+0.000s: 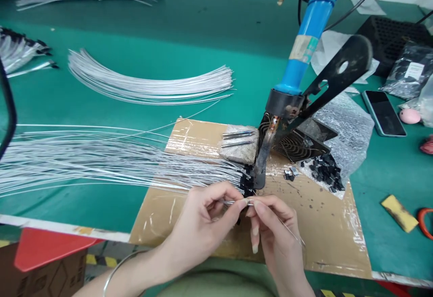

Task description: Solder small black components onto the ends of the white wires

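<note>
My left hand (pixel 211 218) is closed, thumb and forefinger pinching a thin silvery wire (pixel 230 203) just in front of the soldering iron's lower end. Touching it fingertip to fingertip, my right hand (pixel 277 229) is closed too. A fine bare wire (pixel 290 230), which looks like solder, runs across its fingers and curves down. The exact ends between the fingertips are hidden. Above them a blue-handled soldering iron (pixel 297 53) is clamped slanting in a black holder. Black connectors (pixel 247 177) tip a spread of white wires (pixel 135 162) beside my left hand.
Brown cardboard (pixel 324 234) lies under the work. A loose bundle of white wires (pixel 152 85) rests behind. At right are black pieces (pixel 326 171) on bubble wrap, a phone (pixel 384 113) and a yellow sponge (pixel 399 213). A dark fan (pixel 291 141) stands by the iron.
</note>
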### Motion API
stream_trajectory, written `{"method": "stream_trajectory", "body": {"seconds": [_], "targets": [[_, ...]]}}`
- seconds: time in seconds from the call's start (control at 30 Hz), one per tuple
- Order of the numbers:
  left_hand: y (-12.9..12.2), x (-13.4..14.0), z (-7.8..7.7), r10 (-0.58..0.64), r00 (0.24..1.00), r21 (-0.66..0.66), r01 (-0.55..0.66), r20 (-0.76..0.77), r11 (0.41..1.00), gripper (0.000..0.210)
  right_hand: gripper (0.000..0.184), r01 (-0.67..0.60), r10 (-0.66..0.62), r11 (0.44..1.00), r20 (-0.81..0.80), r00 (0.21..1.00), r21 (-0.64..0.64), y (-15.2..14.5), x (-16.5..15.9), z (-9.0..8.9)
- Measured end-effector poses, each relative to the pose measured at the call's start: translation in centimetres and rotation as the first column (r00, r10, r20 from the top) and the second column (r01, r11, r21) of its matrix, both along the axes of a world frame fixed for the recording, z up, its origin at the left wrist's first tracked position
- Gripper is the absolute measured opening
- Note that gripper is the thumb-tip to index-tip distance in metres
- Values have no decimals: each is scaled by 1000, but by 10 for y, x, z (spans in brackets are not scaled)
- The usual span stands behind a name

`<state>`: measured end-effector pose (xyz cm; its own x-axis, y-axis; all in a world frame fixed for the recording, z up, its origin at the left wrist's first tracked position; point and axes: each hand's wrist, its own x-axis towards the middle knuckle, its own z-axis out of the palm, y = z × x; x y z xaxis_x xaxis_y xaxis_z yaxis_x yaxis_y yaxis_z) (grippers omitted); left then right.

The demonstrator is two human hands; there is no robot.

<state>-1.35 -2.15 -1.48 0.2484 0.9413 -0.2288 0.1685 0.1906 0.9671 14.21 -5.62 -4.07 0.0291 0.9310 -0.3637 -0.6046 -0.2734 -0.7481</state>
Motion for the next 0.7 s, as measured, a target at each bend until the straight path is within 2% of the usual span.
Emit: {"method": "stream_trajectory", "body": {"seconds": [0.2, 0.37, 0.53, 0.7], "targets": [[-10, 5, -13, 110, 993, 2, -110, -40, 994, 29, 18, 93, -93, 996, 31, 995, 1, 1, -9, 4], [-14, 8, -17, 142, 990, -27, -142, 1, 989, 33, 14, 108, -110, 993, 63, 992, 38, -6, -10, -4], [-12, 7, -14, 136, 986, -74, -129, 92, 989, 32, 11, 78, -96, 991, 176, 980, 106, -11, -5, -10], [-5, 7, -7, 104, 987, -98, -93, 119, 991, 29, 25, 52, -62, 997, 177, 982, 63, -9, 1, -1]]}}
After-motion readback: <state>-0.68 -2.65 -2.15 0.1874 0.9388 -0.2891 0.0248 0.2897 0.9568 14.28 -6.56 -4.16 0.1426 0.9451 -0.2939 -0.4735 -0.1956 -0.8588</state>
